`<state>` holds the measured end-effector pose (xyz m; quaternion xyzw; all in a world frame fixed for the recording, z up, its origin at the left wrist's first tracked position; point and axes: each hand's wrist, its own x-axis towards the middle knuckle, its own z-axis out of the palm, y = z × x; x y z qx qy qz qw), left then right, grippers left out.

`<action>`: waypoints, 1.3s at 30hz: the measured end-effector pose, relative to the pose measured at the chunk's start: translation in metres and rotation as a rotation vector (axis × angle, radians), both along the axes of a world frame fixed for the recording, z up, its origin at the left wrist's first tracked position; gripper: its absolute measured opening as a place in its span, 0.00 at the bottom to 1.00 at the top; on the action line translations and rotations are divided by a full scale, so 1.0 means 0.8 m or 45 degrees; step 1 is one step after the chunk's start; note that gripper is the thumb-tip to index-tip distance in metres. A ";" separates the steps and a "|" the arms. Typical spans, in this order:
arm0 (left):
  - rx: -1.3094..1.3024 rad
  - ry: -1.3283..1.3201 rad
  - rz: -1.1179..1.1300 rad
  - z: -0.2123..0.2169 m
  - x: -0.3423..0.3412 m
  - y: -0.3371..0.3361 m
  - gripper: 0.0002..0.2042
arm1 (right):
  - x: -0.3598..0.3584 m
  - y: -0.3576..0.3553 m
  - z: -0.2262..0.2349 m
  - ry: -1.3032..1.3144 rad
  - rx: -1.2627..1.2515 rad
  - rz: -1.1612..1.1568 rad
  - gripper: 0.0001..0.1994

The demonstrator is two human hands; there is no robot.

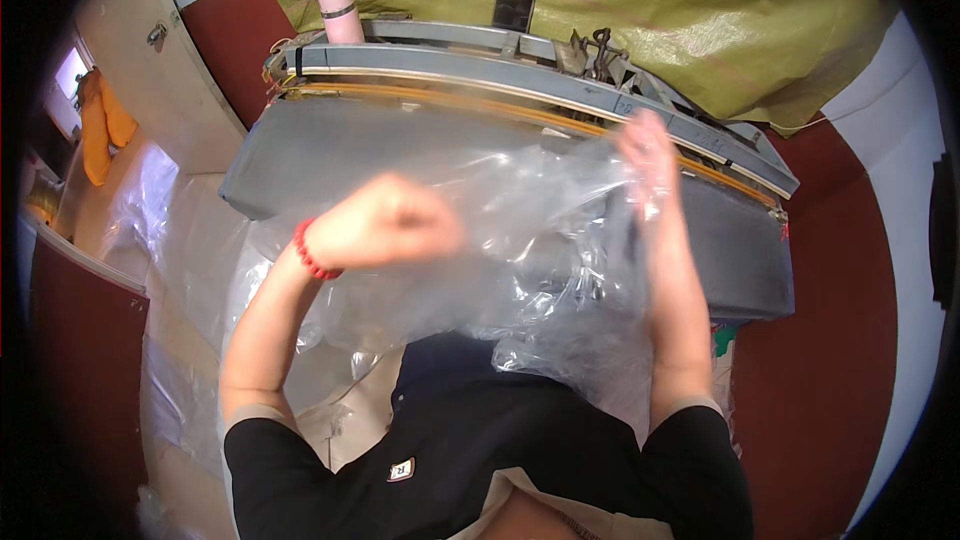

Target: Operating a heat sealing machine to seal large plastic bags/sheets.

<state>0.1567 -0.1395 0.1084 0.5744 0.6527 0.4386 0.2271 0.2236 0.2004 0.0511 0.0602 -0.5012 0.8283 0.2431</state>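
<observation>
Crumpled clear plastic film (pixel 535 240) hangs in front of me and spreads down toward my lap. My right hand (pixel 648 162) is raised near the machine's long bar, its fingers closed on the film, though partly blurred. My left hand (pixel 385 222), with a red bead bracelet (pixel 313 250) at the wrist, is curled like a fist beside the film's left part. Motion blurs its fingers, and whatever they hold cannot be made out. Behind both hands lies a long grey-topped bench (pixel 330 145) below a grey metal bar (pixel 430 65) with an orange strip, resembling a long heat sealer.
A pink flask (pixel 341 12) and a dark cylinder (pixel 514 6) stand behind the bar. Metal fittings (pixel 600 55) rise at its right part. A yellow-green tarp (pixel 640 0) covers the back. More clear plastic (pixel 190 390) lies on the floor at left, near a door (pixel 165 35).
</observation>
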 end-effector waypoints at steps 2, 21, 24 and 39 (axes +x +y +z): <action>-0.226 -0.152 -0.173 -0.014 0.011 -0.032 0.08 | 0.047 0.085 -0.038 -0.184 -0.119 -0.625 0.08; 0.042 2.102 1.860 0.036 -0.265 -0.295 0.09 | 0.587 0.418 -0.153 -1.475 1.294 -2.172 0.17; 0.748 1.416 2.167 0.040 -0.255 -0.211 0.11 | 0.417 0.340 -0.105 -1.870 1.231 -2.106 0.18; -0.625 0.814 1.772 -0.239 -0.387 -0.194 0.23 | 0.346 0.385 -0.124 -1.957 1.633 -2.029 0.15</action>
